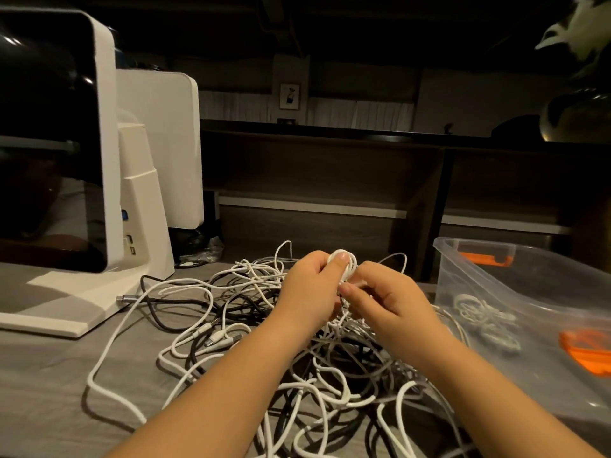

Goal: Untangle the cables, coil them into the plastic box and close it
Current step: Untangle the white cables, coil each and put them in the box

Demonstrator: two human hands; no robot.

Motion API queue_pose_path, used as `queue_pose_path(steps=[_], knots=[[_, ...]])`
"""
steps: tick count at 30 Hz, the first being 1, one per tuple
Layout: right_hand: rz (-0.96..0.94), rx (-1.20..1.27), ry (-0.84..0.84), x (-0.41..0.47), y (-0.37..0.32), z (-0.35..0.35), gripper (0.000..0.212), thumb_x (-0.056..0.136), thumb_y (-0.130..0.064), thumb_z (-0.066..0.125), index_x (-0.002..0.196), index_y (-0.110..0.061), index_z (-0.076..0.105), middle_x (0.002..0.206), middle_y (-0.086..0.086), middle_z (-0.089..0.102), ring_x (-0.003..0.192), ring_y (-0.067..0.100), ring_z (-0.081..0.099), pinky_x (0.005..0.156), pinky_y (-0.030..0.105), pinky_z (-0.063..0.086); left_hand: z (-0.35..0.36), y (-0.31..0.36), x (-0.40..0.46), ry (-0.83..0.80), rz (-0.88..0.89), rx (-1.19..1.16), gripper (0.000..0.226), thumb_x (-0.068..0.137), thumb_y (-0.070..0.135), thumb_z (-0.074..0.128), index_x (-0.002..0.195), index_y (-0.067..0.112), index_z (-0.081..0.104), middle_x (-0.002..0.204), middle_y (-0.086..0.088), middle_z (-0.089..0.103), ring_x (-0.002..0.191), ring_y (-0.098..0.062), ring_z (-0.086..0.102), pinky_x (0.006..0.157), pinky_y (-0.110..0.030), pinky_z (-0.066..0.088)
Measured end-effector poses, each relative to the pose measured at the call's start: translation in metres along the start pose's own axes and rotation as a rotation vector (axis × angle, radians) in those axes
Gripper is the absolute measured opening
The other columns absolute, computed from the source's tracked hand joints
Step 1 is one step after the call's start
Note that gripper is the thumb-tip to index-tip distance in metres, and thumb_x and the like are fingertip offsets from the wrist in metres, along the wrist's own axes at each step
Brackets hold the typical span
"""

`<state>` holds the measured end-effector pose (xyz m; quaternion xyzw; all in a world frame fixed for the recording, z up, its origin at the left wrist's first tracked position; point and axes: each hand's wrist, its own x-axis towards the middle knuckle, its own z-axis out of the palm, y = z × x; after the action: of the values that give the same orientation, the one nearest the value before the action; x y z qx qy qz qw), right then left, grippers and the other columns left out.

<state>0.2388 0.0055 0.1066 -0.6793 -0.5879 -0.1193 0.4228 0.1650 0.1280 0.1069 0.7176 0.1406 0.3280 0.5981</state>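
Note:
A tangled heap of white and black cables (231, 328) covers the grey table in front of me. My left hand (309, 285) grips a small coil of white cable (348, 264), thumb pressed on its top. My right hand (390, 299) pinches a strand of the same white cable just below the coil. Both hands hover above the middle of the heap. To the right stands a clear plastic box (463, 269) with orange latches, open, holding a coiled white cable (486, 317) on its floor. No lid is visible.
A white monitor on a stand (99, 160) occupies the left of the table, a second white screen (165, 143) behind it. A metal cable plug (127, 298) lies by the stand's base. Dark shelving runs across the back.

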Motion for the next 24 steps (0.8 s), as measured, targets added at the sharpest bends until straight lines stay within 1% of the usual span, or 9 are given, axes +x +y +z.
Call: queue_pose_path(steps=[3,6,11,15,17,19,21,22,24], knots=[[0.115,0.210,-0.026,-0.002,0.000,0.001,0.009,0.095,-0.023,0.060,0.086,-0.021,0.060,0.081,0.002,0.066,0.075,0.020,0.063,0.068,0.037,0.056,-0.001,-0.001,0.000,-0.038,0.005,0.022,0.029,0.102,0.040,0.050,0.085,0.020,0.060,0.064,0.005,0.057,0.051,-0.005,0.052,0.055,-0.026,0.044],[0.158,0.376,0.064,-0.003,-0.001,0.001,0.008,0.096,-0.014,0.058,0.090,-0.014,0.062,0.078,0.006,0.068,0.073,0.021,0.068,0.066,0.034,0.057,0.001,0.001,-0.003,-0.066,0.028,0.021,0.029,0.102,0.040,0.050,0.084,0.020,0.060,0.074,0.002,0.060,0.052,-0.004,0.053,0.056,-0.026,0.045],[0.216,0.535,0.050,-0.001,-0.001,0.001,0.015,0.097,-0.008,0.055,0.096,-0.009,0.069,0.079,0.007,0.071,0.077,0.023,0.070,0.073,0.034,0.060,0.001,0.001,-0.001,-0.029,0.037,0.010,0.029,0.102,0.040,0.050,0.081,0.024,0.061,0.072,0.003,0.060,0.055,-0.006,0.054,0.059,-0.028,0.048],[0.273,0.534,0.111,0.000,-0.003,0.004,0.011,0.093,-0.014,0.061,0.087,-0.009,0.069,0.073,0.007,0.070,0.071,0.025,0.069,0.070,0.040,0.060,0.002,0.003,-0.004,-0.071,0.018,0.009,0.030,0.103,0.040,0.048,0.088,0.017,0.059,0.073,0.001,0.058,0.051,-0.004,0.051,0.052,-0.022,0.045],[0.323,0.487,0.167,0.000,-0.002,0.008,0.018,0.088,-0.026,0.066,0.084,-0.009,0.061,0.071,0.010,0.068,0.069,0.032,0.068,0.068,0.046,0.057,0.003,0.003,-0.005,-0.089,0.002,0.021,0.031,0.104,0.040,0.045,0.087,0.017,0.058,0.077,-0.004,0.058,0.057,-0.010,0.053,0.055,-0.027,0.046],[0.362,0.449,0.215,0.000,0.000,0.010,0.025,0.088,-0.030,0.068,0.084,-0.010,0.054,0.073,0.021,0.063,0.069,0.041,0.063,0.064,0.051,0.054,0.005,0.003,-0.008,-0.111,-0.008,-0.054,0.028,0.101,0.033,0.042,0.087,0.014,0.057,0.077,-0.007,0.057,0.062,-0.016,0.054,0.059,-0.033,0.047],[0.403,0.464,0.226,0.001,0.002,0.010,0.019,0.094,-0.025,0.063,0.089,-0.010,0.051,0.075,0.024,0.057,0.063,0.036,0.059,0.056,0.046,0.056,0.006,0.004,-0.010,-0.154,0.002,-0.137,0.029,0.102,0.026,0.039,0.092,0.003,0.054,0.078,-0.011,0.056,0.064,-0.017,0.057,0.061,-0.037,0.052],[0.425,0.504,0.216,0.002,0.002,0.011,0.014,0.096,-0.022,0.060,0.094,-0.011,0.052,0.074,0.020,0.056,0.059,0.026,0.058,0.051,0.037,0.054,0.006,0.005,-0.011,-0.169,0.022,-0.132,0.031,0.104,0.025,0.038,0.095,-0.001,0.053,0.079,-0.011,0.056,0.066,-0.016,0.057,0.063,-0.036,0.054],[0.452,0.568,0.184,0.003,0.000,0.010,0.008,0.098,-0.020,0.056,0.102,-0.014,0.057,0.077,0.009,0.059,0.059,0.012,0.059,0.052,0.026,0.051,0.005,0.006,-0.011,-0.178,0.079,-0.046,0.029,0.106,0.020,0.038,0.099,-0.001,0.056,0.080,-0.007,0.059,0.066,-0.007,0.058,0.062,-0.026,0.052]])
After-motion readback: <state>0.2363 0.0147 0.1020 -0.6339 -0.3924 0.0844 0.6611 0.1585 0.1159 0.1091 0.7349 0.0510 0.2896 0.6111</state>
